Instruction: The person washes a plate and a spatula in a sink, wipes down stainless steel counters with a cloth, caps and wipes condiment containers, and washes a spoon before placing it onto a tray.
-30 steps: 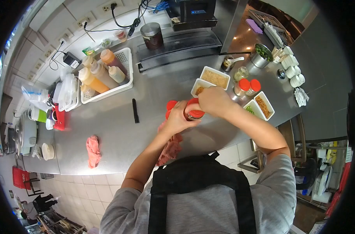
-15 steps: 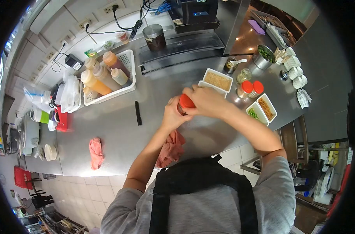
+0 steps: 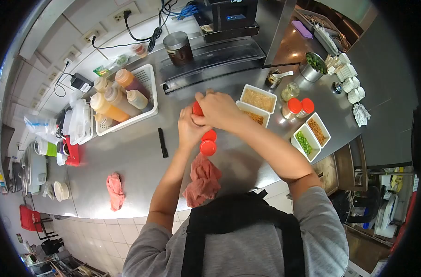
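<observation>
My left hand (image 3: 191,129) is wrapped round a jar with a red lid (image 3: 198,109), mostly hidden by my fingers. Over the lid, my right hand (image 3: 218,110) grips it from above and from the right. Two loose red lids (image 3: 208,141) lie on the steel counter just below my hands. A crumpled pink cloth (image 3: 202,181) is nearer to my body. Right of my hands stand a white tub of pale flakes (image 3: 258,99) and a white tub of orange-brown bits (image 3: 256,118).
White basket (image 3: 154,94) with several sauce bottles at the left; black marker (image 3: 163,142) and second pink cloth (image 3: 115,191) on the counter. Two red-lidded jars (image 3: 293,106), a tub of chopped greens (image 3: 305,143) and a metal pot (image 3: 313,69) are at the right. Dark jar (image 3: 178,48) behind.
Both hands have moved left and away from my body with the red-lidded jar. The two loose red lids and the orange-brown tub, hidden half a second ago, now show.
</observation>
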### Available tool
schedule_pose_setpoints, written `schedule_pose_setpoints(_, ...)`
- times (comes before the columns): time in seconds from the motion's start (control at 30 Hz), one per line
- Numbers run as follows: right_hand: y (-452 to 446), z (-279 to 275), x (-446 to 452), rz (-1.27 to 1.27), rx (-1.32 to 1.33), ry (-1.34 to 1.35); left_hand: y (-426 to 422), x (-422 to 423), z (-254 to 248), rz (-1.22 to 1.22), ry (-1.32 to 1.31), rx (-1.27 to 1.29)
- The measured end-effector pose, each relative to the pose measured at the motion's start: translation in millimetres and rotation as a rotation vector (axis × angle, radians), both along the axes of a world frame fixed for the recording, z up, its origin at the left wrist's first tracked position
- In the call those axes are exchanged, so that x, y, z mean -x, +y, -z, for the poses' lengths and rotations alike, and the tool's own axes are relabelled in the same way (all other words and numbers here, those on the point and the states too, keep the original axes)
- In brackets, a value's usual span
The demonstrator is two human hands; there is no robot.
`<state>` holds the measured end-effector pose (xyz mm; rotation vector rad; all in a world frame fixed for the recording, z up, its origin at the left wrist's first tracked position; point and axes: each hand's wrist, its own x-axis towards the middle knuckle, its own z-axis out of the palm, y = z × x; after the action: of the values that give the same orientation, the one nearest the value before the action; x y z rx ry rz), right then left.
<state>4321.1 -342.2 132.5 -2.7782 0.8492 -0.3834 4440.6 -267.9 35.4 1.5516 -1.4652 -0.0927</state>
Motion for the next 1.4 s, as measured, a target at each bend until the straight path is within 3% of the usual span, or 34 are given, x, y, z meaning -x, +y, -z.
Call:
schedule_pose_setpoints(0.17, 1, 8, -23, 0.265, -0.115, -0.032, -18, -19, 8, -0.020, -0.032, 0.085)
schedule_pose_setpoints(0.27, 1, -4, -1, 0.295, -0.101, -0.058, -45, -51, -7, -0.014, 0.285, 0.023)
schedule_pose_setpoints(0.33, -1, 0, 23, 0.317, -0.078, -0.077, -76, -92, -3, -0.121, 0.045, 0.068)
schedule_pose_setpoints(0.4, 3, 6, 53, 0.348, -0.071, -0.083, -103, -120, -10, -0.251, 0.022, -0.014)
schedule_pose_setpoints(0.43, 5, 14, 68, 0.362, -0.064, -0.098, -116, -127, -23, -0.098, 0.169, 0.081)
schedule_pose_setpoints(0.57, 18, 10, 118, 0.470, -0.165, -0.048, -177, -190, 4, -0.067, 0.481, 0.010)
schedule_pose_setpoints(0.73, 14, 25, 172, 0.634, -0.290, -0.057, -223, -227, 34, 0.123, 0.584, -0.023)
schedule_pose_setpoints(0.9, -27, 25, 217, 0.811, -0.199, -0.011, -244, -250, 64, -0.006, 0.596, -0.019)
schedule_pose_setpoints(0.97, -62, 37, 235, 0.846, 0.092, -0.049, -239, -241, 66, -0.105, 0.545, 0.038)
schedule_pose_setpoints(1.1, -94, 33, 253, 0.805, -0.037, 0.278, -189, -166, 18, -0.440, 0.177, 0.005)
schedule_pose_setpoints(1.17, -100, 46, 257, 0.759, -0.071, 0.348, -157, -140, 30, -0.175, 0.274, 0.137)
schedule_pose_setpoints(1.23, -98, 58, 260, 0.712, -0.051, 0.308, -99, -77, 3, -0.136, 0.146, 0.047)
schedule_pose_setpoints(1.4, -88, 81, 267, 0.696, 0.034, 0.184, -11, 13, 5, 0.039, 0.095, -0.056)
